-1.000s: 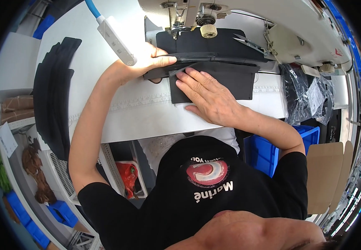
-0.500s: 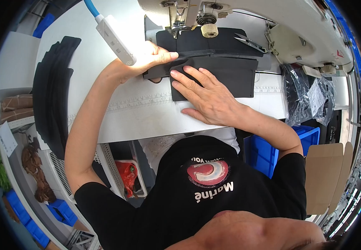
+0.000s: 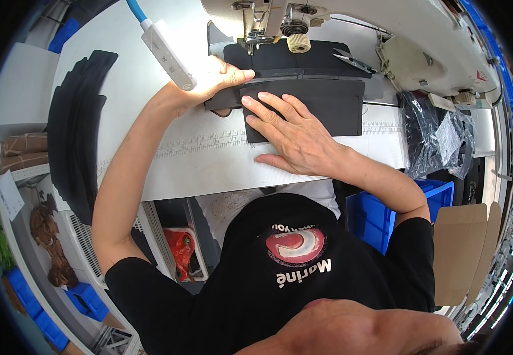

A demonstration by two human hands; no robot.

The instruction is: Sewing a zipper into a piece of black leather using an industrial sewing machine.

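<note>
White tabletop (image 3: 168,180) under a pale sewing machine (image 3: 351,32), crowded workshop around it. Writing: a ruler scale (image 3: 206,145) with figures runs along the near side; upside-down lettering circles a red-and-white shirt print (image 3: 296,245); a clear plastic bag (image 3: 425,130) at right bears a white label (image 3: 447,135), text too small to read.

Change: half a second ago the near black panel (image 3: 330,106) was rumpled by the fingertips; now it lies flat, upper left corner showing, overlapping the black strip (image 3: 224,100) to its left. Both arms nearly as before.

Pose: forearms reach in from either side, elbows bent wide. The right grip (image 3: 292,130) is spread and flat, palm down, fingers pressing on the panel, thumb off its lower edge; nothing clasped. The left grip (image 3: 215,80) has its thumb stretched over the strip; fingers mostly hidden in glare, so cannot tell how far closed.

Panel sits just nearer than a larger black piece (image 3: 321,58) under the machine. Thread snips (image 3: 356,61) lie on that piece's right end. Stacked black pieces (image 3: 76,130), far left.
</note>
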